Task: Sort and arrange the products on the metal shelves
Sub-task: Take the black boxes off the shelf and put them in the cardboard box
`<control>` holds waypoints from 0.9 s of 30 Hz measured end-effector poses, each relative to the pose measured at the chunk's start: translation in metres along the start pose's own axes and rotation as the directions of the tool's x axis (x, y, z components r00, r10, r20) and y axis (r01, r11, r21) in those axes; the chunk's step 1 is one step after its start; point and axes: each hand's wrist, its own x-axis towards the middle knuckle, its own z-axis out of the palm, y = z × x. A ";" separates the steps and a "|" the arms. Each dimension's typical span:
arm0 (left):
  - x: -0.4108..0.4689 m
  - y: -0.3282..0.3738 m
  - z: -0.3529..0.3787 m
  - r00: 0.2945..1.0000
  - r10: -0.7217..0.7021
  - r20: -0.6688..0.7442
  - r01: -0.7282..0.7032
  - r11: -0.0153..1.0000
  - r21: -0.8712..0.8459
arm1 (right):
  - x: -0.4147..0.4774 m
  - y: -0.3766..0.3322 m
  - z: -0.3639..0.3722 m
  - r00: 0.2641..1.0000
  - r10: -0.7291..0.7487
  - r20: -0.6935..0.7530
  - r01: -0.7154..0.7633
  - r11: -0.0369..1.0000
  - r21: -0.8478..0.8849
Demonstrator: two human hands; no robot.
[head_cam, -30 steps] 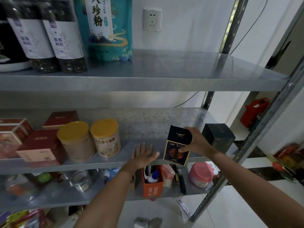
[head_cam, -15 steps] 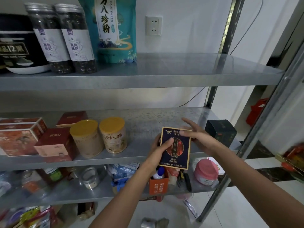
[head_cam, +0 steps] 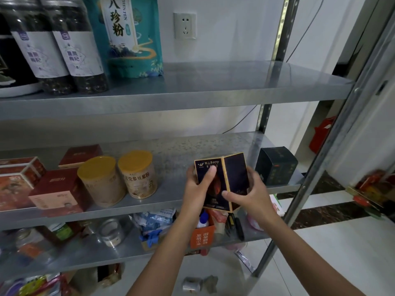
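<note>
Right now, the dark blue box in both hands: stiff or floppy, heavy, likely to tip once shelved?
Probably stiff: the dark blue box shows crisp edges under the left hand and right hand. Likely light, since a finger grip alone carries it. Tall and narrow, so it may tip if stood upright and nudged.

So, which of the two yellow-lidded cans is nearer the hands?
The right-hand can, with characters readable on its label: it is closer to the left hand holding the dark box. The other can stands to its left, by the red box.
</note>
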 end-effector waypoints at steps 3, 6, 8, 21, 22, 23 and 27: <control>0.002 0.002 0.010 0.997 0.064 0.036 -0.064 0.998 -0.008 | -0.014 -0.004 0.009 0.986 -0.150 -0.067 0.140 0.982 -0.129; 0.003 0.004 0.011 0.997 0.072 -0.023 -0.074 0.993 -0.090 | -0.022 -0.001 0.008 0.982 -0.185 -0.036 0.180 0.978 -0.100; 0.002 0.004 0.005 0.997 0.063 -0.035 -0.068 0.983 -0.169 | -0.021 -0.002 -0.006 0.989 -0.144 0.040 0.144 0.990 -0.001; -0.017 0.021 -0.004 0.860 0.364 0.357 -0.366 0.928 -0.064 | 0.000 -0.040 -0.054 0.879 -0.092 0.467 -0.011 0.977 0.212; -0.016 0.022 -0.007 0.850 0.355 0.389 -0.346 0.933 -0.095 | 0.000 -0.040 -0.053 0.877 -0.098 0.470 0.003 0.980 0.199; -0.015 0.024 -0.009 0.844 0.340 0.415 -0.323 0.940 -0.113 | -0.002 -0.040 -0.051 0.896 -0.108 0.430 0.027 0.981 0.192; -0.009 0.032 -0.010 0.892 0.309 0.331 -0.310 0.949 -0.052 | -0.015 -0.036 -0.027 0.982 -0.150 0.111 0.115 0.955 0.272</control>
